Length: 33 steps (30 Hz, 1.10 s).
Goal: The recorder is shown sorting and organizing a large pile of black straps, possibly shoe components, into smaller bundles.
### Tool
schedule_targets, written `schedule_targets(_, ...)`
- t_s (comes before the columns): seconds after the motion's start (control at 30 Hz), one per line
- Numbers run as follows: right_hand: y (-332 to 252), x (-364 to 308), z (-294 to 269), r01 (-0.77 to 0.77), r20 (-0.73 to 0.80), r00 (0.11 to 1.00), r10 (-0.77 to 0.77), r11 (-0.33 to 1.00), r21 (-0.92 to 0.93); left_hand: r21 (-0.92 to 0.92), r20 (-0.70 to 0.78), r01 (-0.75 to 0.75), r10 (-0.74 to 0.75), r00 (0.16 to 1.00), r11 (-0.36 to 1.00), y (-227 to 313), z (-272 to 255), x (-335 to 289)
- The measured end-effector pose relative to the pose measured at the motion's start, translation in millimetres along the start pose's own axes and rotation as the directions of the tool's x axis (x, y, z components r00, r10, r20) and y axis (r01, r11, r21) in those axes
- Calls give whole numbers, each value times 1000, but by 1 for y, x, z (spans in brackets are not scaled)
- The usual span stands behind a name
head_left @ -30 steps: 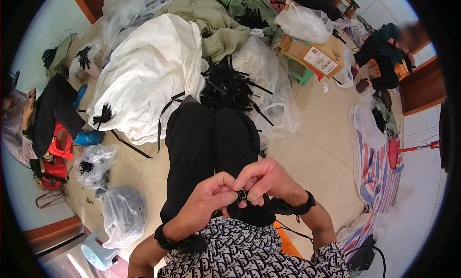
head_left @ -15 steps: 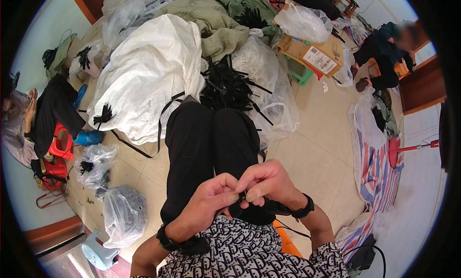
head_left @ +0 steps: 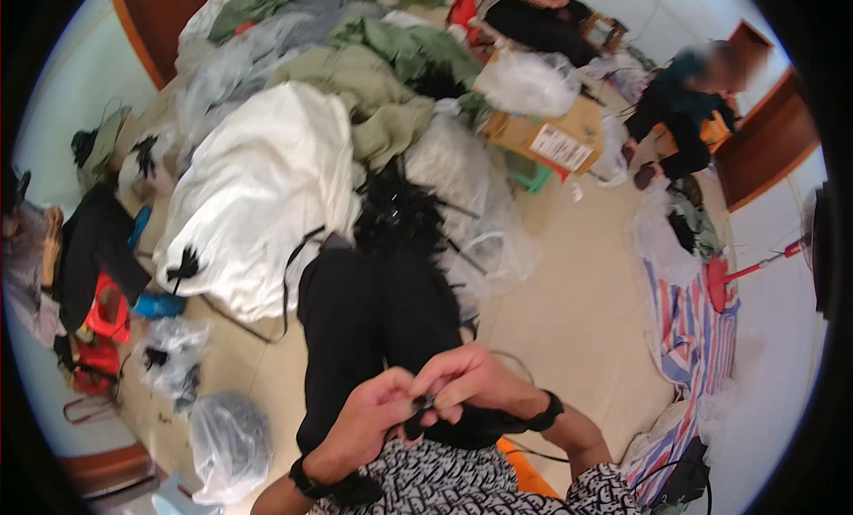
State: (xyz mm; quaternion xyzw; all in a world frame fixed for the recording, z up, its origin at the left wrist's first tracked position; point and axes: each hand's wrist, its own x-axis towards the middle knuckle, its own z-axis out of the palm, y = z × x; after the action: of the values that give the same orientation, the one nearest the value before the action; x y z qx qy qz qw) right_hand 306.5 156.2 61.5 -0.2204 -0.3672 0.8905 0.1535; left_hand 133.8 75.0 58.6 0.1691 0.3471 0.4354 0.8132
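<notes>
The left hand (head_left: 362, 419) and right hand (head_left: 480, 382) pinch a small dark piece (head_left: 422, 403) between their fingers (head_left: 400, 412); a black heap (head_left: 400, 213) lies beyond them.

You can read no words on the white label (head_left: 562, 148) near the cardboard box's (head_left: 509, 131) right corner or your letter-patterned shirt (head_left: 442, 479).

Head camera: I look through the left of two fisheyes, worn on the person's head and tipped down.
Patterned shirt (head_left: 444, 478): nearest, at my bottom edge.
Left hand (head_left: 366, 415), right hand (head_left: 473, 382): close below me, low in my view.
Black trousers (head_left: 373, 311): running forward, the way I face.
White sack (head_left: 262, 199): farther off, ahead and left.
Left wall (head_left: 75, 71), right wall (head_left: 773, 355): bending along my dark round rim.
</notes>
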Motion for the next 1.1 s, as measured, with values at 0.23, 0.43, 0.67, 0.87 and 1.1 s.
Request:
schedule_targets(0.23,6,0,-7,-32,114,993,43,995,-97,-4,0,25,-25,1000,1000,-6,2,-4)
schedule_targets(0.43,16,-7,6,69,-22,997,-71,994,-84,51,-37,34,-32,999,998,9,26,-11)
schedule_targets(0.67,24,-3,7,261,-24,963,-269,950,-169,25,-11,9,-9,1000,1000,9,26,-16)
schedule_targets(0.87,26,-3,4,324,99,946,-310,921,-214,6,20,40,-40,999,999,6,26,-21)
schedule_targets(1.1,22,-5,4,255,51,967,-250,946,-202,-35,15,60,-59,998,998,2,27,-17)
